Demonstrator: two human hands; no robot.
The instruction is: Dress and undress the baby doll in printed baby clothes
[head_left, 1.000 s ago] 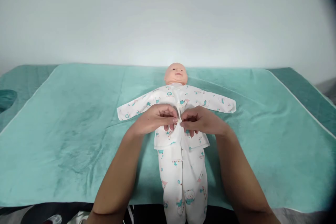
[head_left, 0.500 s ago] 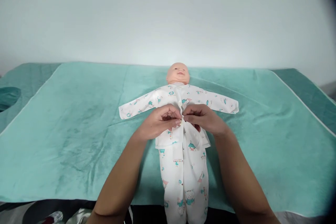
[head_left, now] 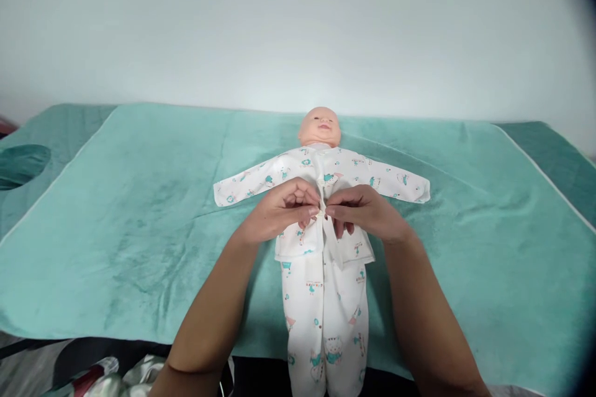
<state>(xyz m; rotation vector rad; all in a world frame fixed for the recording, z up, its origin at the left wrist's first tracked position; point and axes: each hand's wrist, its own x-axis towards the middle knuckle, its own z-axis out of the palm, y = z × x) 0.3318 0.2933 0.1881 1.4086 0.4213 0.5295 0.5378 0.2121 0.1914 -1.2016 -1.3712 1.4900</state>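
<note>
A baby doll (head_left: 320,127) lies on its back, dressed in a white printed jacket (head_left: 298,243) and matching trousers (head_left: 302,310). Its sleeves stretch out to both sides. Over the doll's belly, my left hand (head_left: 291,208) pinches one front edge of the jacket. My right hand (head_left: 361,211) pinches the opposite edge, fingertips almost meeting those of the left. Between the fingers the fastening itself is too small to make out. Below the hands the jacket's front hangs slightly apart over the trousers.
A green towel (head_left: 139,211) covers the bed under the doll, with a darker green cover (head_left: 544,155) beneath. An oval hole (head_left: 23,166) shows at the left end. Behind stands a pale wall (head_left: 279,25). Crumpled cloth (head_left: 125,378) lies at the lower left.
Both hands keep pinching the jacket's front edges, with small finger shifts. The lower right flap now falls more open. The camera view has moved slightly.
</note>
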